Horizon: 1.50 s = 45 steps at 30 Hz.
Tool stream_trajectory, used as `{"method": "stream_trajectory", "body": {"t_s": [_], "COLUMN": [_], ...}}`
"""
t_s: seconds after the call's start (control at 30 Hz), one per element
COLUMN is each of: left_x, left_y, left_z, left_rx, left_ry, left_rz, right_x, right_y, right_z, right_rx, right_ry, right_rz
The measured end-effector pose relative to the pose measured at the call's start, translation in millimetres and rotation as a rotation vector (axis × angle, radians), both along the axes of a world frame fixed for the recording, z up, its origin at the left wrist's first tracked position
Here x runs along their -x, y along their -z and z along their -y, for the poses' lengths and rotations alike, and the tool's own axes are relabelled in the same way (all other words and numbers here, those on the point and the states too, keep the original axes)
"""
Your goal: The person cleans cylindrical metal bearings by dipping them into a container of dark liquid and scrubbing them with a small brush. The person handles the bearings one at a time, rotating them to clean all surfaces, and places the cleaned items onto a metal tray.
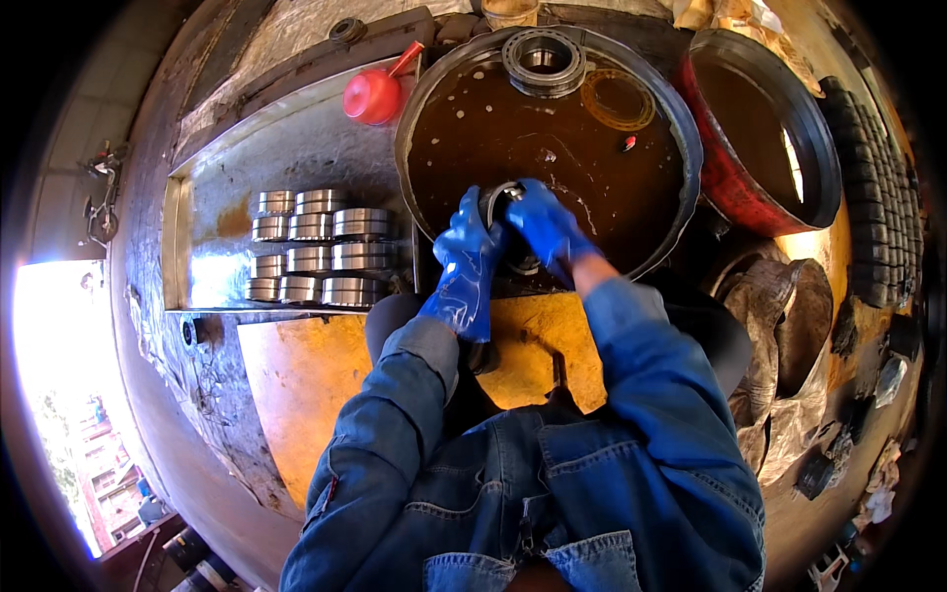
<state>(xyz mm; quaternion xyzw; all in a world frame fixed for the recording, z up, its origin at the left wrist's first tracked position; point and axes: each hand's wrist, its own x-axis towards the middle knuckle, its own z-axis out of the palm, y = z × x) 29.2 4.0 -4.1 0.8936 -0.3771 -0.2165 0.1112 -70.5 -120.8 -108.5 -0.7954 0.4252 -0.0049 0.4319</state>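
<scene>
Both my hands wear blue rubber gloves and meet above the near side of a wide round basin (688, 128) of dark brown liquid. My left hand (466, 259) is wrapped round the left side of a steel bearing ring (489, 204), which is tilted up. My right hand (543, 225) closes on the right edge of the same ring; its fingertips are partly hidden. Below the hands another round metal part (523, 264) shows, mostly covered. At the basin's far rim rests a large bearing (544, 61), beside a thin yellowish ring (618, 99) in the liquid.
Left of the basin, a metal tray (222, 163) holds several stacked shiny bearing rings (311, 230) and a red dipper (372, 96) with a handle. A red drum (725, 163) of brown liquid stands at right, near stacked dark parts (868, 187). Crumpled sacking (764, 316) lies nearer.
</scene>
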Motion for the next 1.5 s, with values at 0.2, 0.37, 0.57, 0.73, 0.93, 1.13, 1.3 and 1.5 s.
{"method": "stream_trajectory", "body": {"t_s": [0.2, 0.37, 0.57, 0.73, 0.93, 1.13, 1.3, 1.5], "left_x": [-14.8, -7.5, -10.3, -13.8, -7.8, -5.5, -12.3, -4.1], "left_y": [7.6, 2.8, 13.2, 6.1, 14.2, 5.9, 15.7, 6.6], "left_z": [-23.7, -3.5, -16.6, -25.9, -7.1, -17.2, -17.4, -7.6], "left_rx": [-0.018, -0.029, 0.084, 0.003, -0.014, -0.020, 0.039, 0.018], "left_ry": [-0.072, -0.063, -0.062, -0.091, -0.067, -0.051, -0.057, -0.074], "left_rz": [0.007, -0.034, 0.020, -0.012, -0.018, -0.013, -0.015, -0.003], "right_x": [11.5, -11.6, -1.9, 5.9, -23.6, 20.5, 3.8, -10.5], "right_y": [-135.3, -66.6, -43.3, -147.5, -81.3, -80.3, -112.5, -64.4], "right_z": [-70.7, 6.1, -47.7, -64.7, 6.6, -72.0, -44.8, 2.0], "right_rx": [-0.051, -0.298, -0.071, -0.072, -0.276, -0.082, -0.074, -0.406], "right_ry": [0.159, 0.027, 0.337, 0.155, -0.079, 0.329, 0.149, 0.057], "right_rz": [-0.315, 0.259, 0.117, -0.240, 0.115, -0.011, -0.130, 0.274]}}
